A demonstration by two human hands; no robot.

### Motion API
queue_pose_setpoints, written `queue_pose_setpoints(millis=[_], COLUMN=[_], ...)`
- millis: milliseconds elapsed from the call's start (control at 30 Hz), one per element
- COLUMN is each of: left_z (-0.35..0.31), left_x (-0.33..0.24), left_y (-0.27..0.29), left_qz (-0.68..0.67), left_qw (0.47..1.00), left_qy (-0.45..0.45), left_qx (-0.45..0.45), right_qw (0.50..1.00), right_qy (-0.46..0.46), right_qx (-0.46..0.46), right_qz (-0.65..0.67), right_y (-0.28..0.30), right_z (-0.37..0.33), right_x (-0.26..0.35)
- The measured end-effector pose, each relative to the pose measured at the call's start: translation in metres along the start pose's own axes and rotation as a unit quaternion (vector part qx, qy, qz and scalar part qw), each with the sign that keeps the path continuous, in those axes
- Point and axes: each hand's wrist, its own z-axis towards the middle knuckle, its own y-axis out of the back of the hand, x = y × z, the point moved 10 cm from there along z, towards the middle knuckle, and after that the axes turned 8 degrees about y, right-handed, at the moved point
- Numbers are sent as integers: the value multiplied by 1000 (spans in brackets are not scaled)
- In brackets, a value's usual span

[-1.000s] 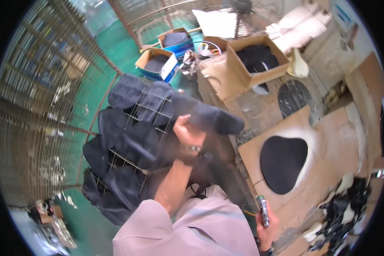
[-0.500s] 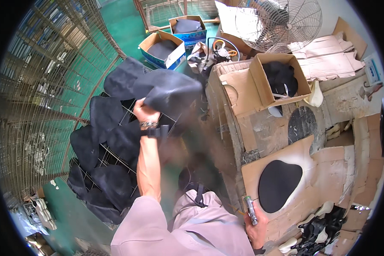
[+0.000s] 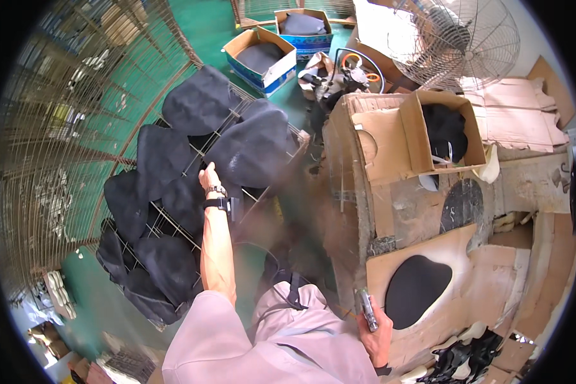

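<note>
At the lower edge of a black, rounded sheet (image 3: 253, 150), my left hand (image 3: 210, 176) has its fingers closed, apparently pinching that edge. The sheet lies on a wire rack (image 3: 244, 99), overlapping several similar black pieces (image 3: 164, 153). My right hand (image 3: 379, 338) is wrapped round a short silver metal tool, seemingly a spray gun (image 3: 367, 310), held at the near side of the workbench. Beside it a flat black oval pad (image 3: 418, 291) rests on cardboard (image 3: 457, 253) with a whitish haze around it.
An open carton (image 3: 477, 131) of black pieces stands on the bench, near a large wire fan (image 3: 461, 45). Two blue boxes (image 3: 278, 80) (image 3: 304, 45) sit on the green floor. Tall wire shelving (image 3: 102, 150) rises at the left. Black and white scraps (image 3: 464, 358) lie lower right.
The black sheet, raised and blurred in my left hand before, now lies down on the rack. My left hand is slightly lower and further left. The view has shifted, and my right hand still grips the tool.
</note>
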Motion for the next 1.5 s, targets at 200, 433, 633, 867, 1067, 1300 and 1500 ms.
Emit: queue_pose_setpoints(millis=[200,433,633,867,1067,1300,1500], left_z=[-41,-273,-386,-338,-390,-403,-286], left_x=[-122,-391,-508,-563,-433,-131,142], left_y=[102,195,252,208,216,149,94], left_qz=[-147,-133,44,315,293,438,698], left_qw=[957,822,584,626,500,634,618], left_qy=[-249,-553,-749,-582,-703,-602,-4], left_qx=[25,-28,-309,-413,-411,-208,362], right_qw=[996,986,986,976,984,994,983], right_qy=[39,118,65,200,162,42,31], right_qx=[43,120,147,73,-2,-62,-122], right_qz=[67,20,46,46,77,82,134], right_y=[-9,-16,-18,-1,-14,-2,7], right_z=[7,-4,-16,-30,-22,-55,-96], right_x=[22,52,30,35,-18,-69,-97])
